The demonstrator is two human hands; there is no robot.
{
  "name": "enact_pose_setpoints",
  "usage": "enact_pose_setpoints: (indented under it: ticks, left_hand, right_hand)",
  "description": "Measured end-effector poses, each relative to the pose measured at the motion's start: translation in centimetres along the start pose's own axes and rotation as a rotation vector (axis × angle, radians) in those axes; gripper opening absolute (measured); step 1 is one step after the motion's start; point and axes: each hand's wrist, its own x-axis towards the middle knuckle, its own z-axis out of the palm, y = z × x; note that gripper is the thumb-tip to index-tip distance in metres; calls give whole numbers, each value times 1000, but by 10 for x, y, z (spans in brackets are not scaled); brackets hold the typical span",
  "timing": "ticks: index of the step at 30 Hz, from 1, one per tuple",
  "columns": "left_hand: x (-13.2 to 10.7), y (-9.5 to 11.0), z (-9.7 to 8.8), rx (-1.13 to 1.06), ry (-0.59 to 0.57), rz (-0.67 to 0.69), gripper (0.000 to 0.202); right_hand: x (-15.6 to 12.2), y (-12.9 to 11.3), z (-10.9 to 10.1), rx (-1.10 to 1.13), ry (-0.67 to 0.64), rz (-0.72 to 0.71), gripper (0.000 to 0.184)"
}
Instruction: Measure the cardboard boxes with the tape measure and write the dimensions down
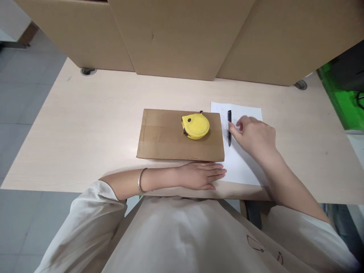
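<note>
Pen (229,139) could roll: loose on the paper (244,170), near its left edge.
Right hand (256,135) over the pen, thumb at the barrel, narrow thumb-finger gap; can't tell if touching. Sideways thumb push could roll it into the box (162,138). Left hand (197,175) flat, fingers slightly spread, by the surface's (99,121) front edge; dragging it could skew the paper. Bumping the box could shift the yellow pouch (196,127) near its right edge.

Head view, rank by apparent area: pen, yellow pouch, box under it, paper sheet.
Largest to smallest:
1. box and paper sheet, unsure which: sheet partly covered
2. yellow pouch
3. pen
</note>
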Motion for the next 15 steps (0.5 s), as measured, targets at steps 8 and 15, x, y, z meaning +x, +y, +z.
enact_pose_setpoints:
  ticks: [8, 15]
  left_hand:
    - [-4, 4, -1, -9, 41, 14, 65]
    - [-5, 13, -12, 73, 87, 26, 52]
  right_hand:
    - [8, -71, -32, 342, -91, -698, 94]
    - [21, -79, -24, 501, 23, -607, 59]
